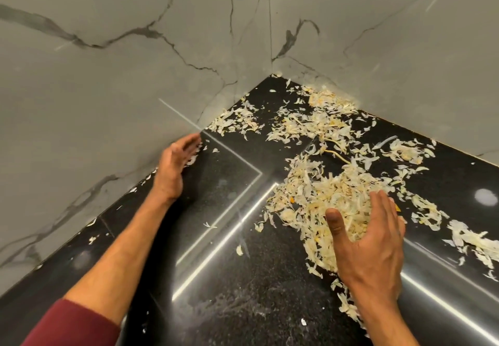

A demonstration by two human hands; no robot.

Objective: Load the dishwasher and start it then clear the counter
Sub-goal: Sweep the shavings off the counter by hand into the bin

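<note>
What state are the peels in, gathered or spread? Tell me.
Mostly spread. The peels lie scattered across the black counter into the corner; only one heap sits by the right hand.

The tabletop [237, 278] fills the lower middle and right of the frame, with walls [108, 62] behind it meeting in a corner at upper middle. Peels [318, 118] lie scattered from that corner toward the right edge. The left hand [176, 164] sits by the left wall. The right hand [370, 240] rests on a big heap of peels [329, 194] at lower right.
</note>
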